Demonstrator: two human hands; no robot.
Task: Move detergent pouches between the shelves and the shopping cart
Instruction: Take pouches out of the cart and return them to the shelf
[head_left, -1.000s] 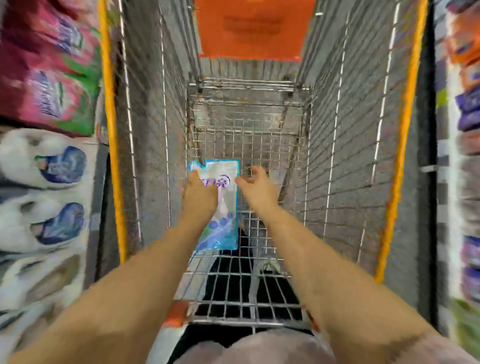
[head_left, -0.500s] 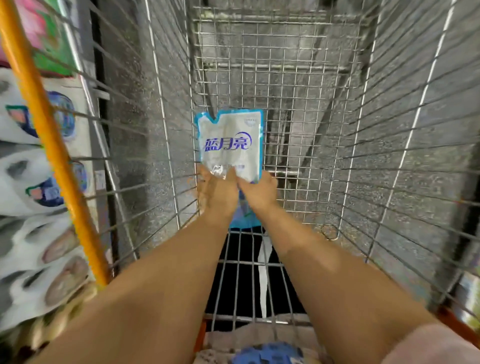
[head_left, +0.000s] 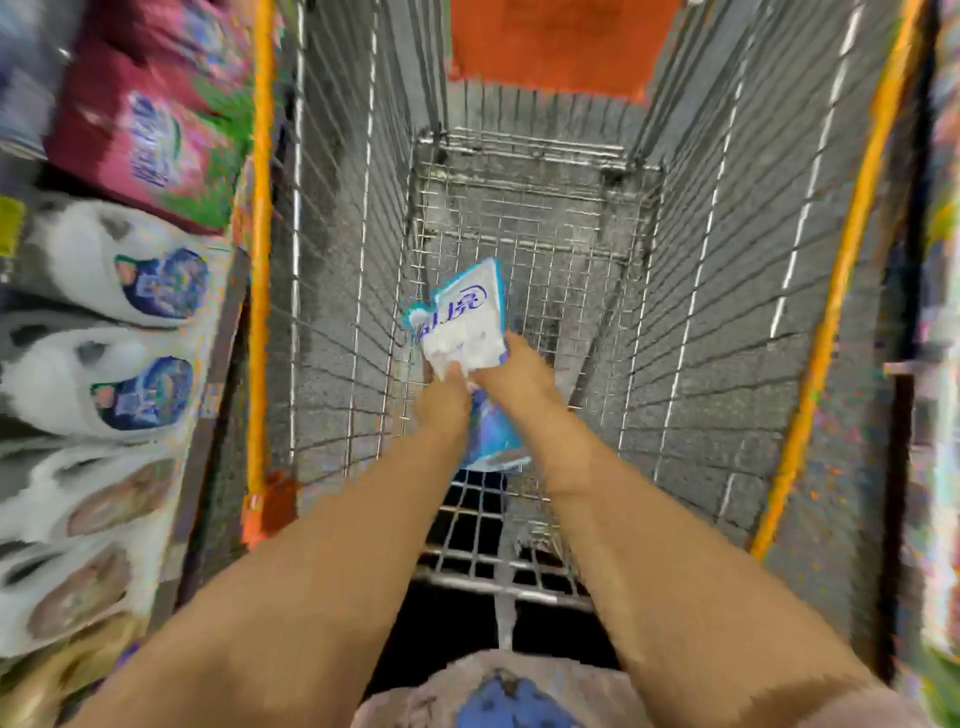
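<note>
A white and blue detergent pouch (head_left: 470, 325) is held low inside the wire shopping cart (head_left: 727, 260), tilted to the right. My left hand (head_left: 441, 402) grips its lower left part, thumb on the front. My right hand (head_left: 519, 371) grips its right side. The pouch's blue lower end shows between my wrists. The picture is blurred by motion.
Shelves on the left hold white and blue pouches (head_left: 140, 332) and pink packs (head_left: 150, 135). More goods line the right edge (head_left: 940, 364), blurred. The cart has orange rails (head_left: 260, 260) and an orange front panel (head_left: 556, 47). Its wire floor holds nothing else.
Both hands closed on the pouch lying on the cart floor and lifted it. It now tilts to the right. The view pulled back up from the cart.
</note>
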